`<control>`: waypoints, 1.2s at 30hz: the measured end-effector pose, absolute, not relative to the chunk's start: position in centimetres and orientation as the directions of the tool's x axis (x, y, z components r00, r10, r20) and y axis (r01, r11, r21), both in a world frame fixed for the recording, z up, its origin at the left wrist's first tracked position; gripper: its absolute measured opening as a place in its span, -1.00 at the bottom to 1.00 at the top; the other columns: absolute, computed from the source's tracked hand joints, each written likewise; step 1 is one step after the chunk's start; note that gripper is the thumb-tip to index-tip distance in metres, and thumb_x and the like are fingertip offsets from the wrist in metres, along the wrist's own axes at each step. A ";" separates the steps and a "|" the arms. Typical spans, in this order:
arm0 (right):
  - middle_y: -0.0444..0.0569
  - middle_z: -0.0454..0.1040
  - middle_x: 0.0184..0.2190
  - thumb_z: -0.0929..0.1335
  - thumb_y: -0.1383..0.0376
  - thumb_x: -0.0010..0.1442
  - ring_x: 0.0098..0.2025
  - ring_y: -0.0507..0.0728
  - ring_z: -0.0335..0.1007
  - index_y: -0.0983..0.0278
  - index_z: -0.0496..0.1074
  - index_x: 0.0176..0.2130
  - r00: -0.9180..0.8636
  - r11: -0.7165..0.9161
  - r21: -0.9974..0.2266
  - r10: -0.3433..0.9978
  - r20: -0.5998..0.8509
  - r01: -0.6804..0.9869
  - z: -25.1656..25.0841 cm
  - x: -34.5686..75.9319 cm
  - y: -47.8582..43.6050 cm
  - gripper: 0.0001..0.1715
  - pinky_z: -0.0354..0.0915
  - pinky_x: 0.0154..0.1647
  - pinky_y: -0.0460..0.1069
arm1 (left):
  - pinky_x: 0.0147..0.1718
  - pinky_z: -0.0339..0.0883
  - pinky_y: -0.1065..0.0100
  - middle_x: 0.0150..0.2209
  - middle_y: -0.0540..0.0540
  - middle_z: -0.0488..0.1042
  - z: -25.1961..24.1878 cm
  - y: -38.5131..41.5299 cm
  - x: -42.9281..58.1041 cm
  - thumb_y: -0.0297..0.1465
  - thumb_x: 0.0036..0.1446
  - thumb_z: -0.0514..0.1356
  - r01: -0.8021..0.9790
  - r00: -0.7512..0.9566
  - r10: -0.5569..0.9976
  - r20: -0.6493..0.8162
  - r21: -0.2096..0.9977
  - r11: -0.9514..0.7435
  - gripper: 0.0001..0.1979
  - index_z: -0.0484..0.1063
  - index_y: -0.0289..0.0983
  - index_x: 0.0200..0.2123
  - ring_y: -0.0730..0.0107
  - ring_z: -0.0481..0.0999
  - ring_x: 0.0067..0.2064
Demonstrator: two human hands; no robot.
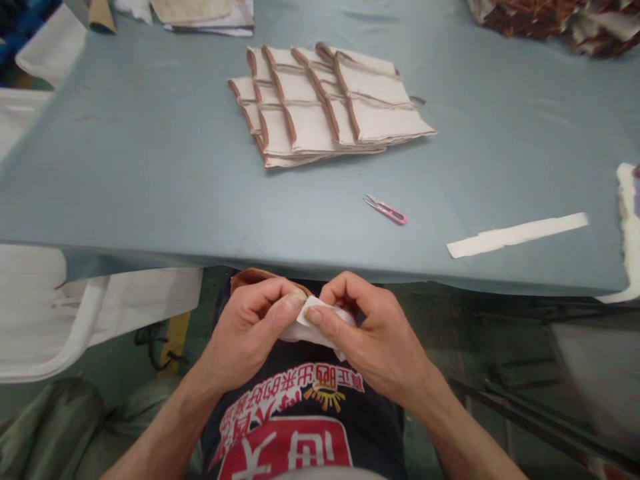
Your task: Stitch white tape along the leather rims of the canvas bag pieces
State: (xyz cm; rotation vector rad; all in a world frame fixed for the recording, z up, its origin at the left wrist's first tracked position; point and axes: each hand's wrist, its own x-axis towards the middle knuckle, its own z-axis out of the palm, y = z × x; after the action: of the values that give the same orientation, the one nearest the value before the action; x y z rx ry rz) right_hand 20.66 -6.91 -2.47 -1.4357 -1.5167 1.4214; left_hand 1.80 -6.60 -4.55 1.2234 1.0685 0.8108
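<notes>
Blue-green table covering (160,160), lightly creased. Rumpled brown bundle (545,19) at far right. Pale flat sheets (200,12) at far left, near brown tube-like piece (102,16). Lower left: white tubular frame (83,327), dark cord (151,350) at yellow floor stripe (177,333), dull green sack-like bulk (55,423) in near corner.

Soft, even light on tabletop (165,187) | dimmer below | blurred, stretched edges
</notes>
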 end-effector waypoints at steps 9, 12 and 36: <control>-0.24 0.29 -0.59 0.44 0.06 0.23 -0.58 -0.05 0.07 0.24 0.36 -0.42 -0.228 -0.334 -0.937 0.909 -0.349 0.104 -2.7 21.1 -7.2 -0.64 0.00 -0.60 -0.11 | -0.46 0.20 0.47 -0.40 0.01 0.49 -6.1 -6.9 1.8 -0.17 0.38 0.23 -0.067 0.322 0.911 -0.257 0.954 0.293 -0.67 0.54 -0.26 -0.36 0.50 0.31 -0.43; -0.24 0.27 -0.60 0.45 0.05 0.19 -0.58 -0.05 0.05 0.24 0.35 -0.44 -0.212 -0.377 -0.922 0.897 -0.387 0.089 -3.0 21.0 -7.1 -0.62 -0.01 -0.61 -0.12 | -0.47 0.19 0.45 -0.41 0.00 0.48 -6.4 -6.9 1.8 -0.15 0.36 0.24 -0.068 0.332 0.903 -0.273 0.948 0.312 -0.66 0.54 -0.27 -0.36 0.49 0.29 -0.44; -0.24 0.27 -0.61 0.43 0.11 0.18 -0.57 -0.04 0.09 0.23 0.35 -0.47 -0.113 -0.312 -0.928 0.934 -0.339 0.202 -3.5 19.6 -7.5 -0.67 0.02 -0.56 -0.10 | -0.49 0.27 0.49 -0.47 -0.01 0.53 -4.7 -6.8 2.5 -0.31 0.30 0.18 0.143 0.199 0.961 -0.190 0.976 0.164 -0.70 0.53 -0.30 -0.46 0.49 0.40 -0.47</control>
State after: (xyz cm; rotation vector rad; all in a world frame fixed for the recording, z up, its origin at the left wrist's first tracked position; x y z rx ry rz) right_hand 19.58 -7.48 -3.48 -1.5251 -1.2815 1.4784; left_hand 2.49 -6.77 -4.69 1.2578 1.2182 0.8601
